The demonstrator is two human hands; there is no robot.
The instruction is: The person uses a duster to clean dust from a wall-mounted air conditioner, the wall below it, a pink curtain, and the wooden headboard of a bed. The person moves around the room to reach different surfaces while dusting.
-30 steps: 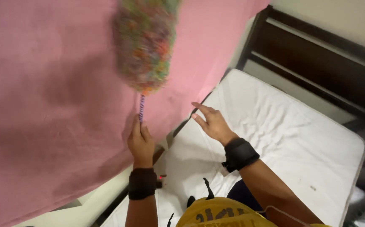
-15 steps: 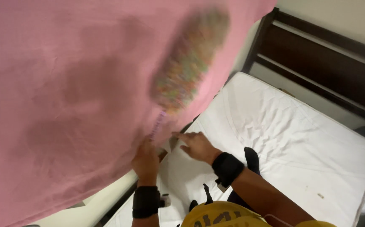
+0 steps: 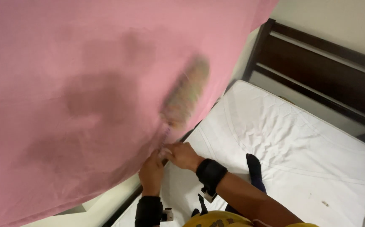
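While both hands (image 3: 165, 162) grasp it, duster (image 3: 185, 94) points up-right.

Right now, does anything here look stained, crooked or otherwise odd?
Yes. The pink cloth hanging beside the bed has large darker blotches across its middle, like damp or stained patches. The white mattress is wrinkled and bears a small dark speck near its lower right corner. Both hands meet at the handle of a blurred multicoloured duster.
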